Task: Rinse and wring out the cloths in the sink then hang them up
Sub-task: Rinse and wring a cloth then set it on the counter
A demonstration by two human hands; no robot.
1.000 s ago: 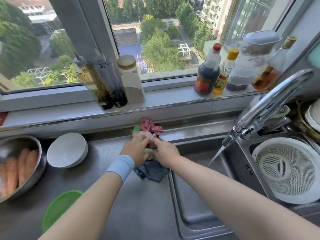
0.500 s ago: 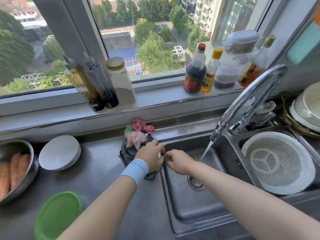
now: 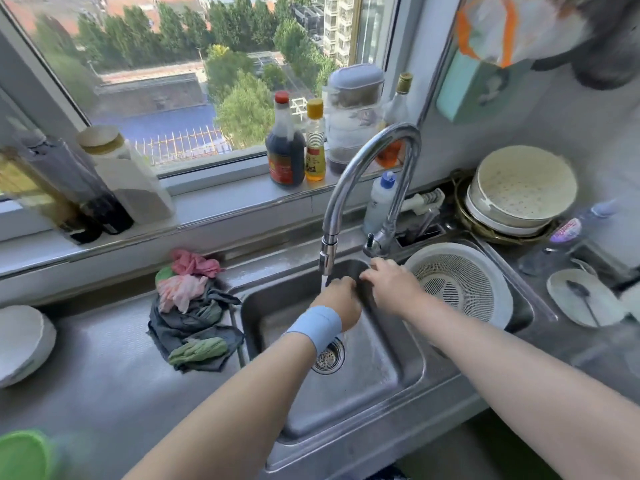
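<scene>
Steel sink (image 3: 381,368), left hand (image 3: 341,299), right hand (image 3: 391,285) under tap (image 3: 367,157), hold of fingers (image 3: 369,274) unclear, cloths (image 3: 194,317) apart on counter (image 3: 104,358)

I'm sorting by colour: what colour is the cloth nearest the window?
That cloth is deep pink; head view shows it.

A pale blue elastic wristband (image 3: 317,325) sits on the bare left arm (image 3: 242,393).
</scene>
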